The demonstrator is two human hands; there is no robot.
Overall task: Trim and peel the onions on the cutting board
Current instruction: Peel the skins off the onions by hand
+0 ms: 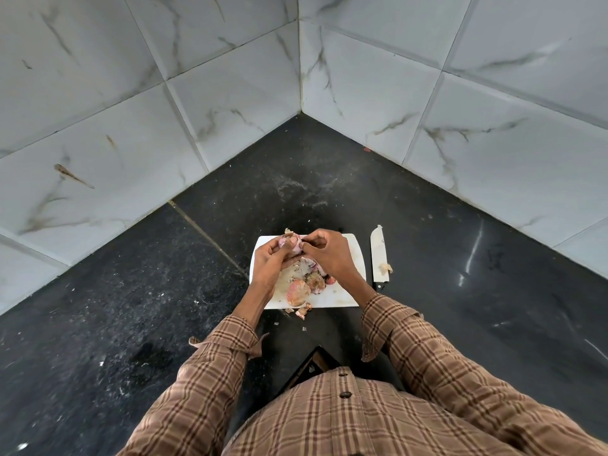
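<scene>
A pale pink onion [293, 244] is held above the far edge of the white cutting board [352, 258]. My left hand [274, 261] grips it from the left and below. My right hand [325, 253] pinches at the onion's right side, where a bit of skin shows between its fingertips. On the board nearer to me lie an unpeeled reddish onion [297, 292], a darker one [316, 282] and loose peels [330, 279]. My hands hide part of the pile.
A knife [379, 256] lies on the black counter just right of the board, blade pointing away, with a scrap of peel on it. Bits of skin [304, 311] sit off the board's near edge. Tiled walls meet in a corner behind.
</scene>
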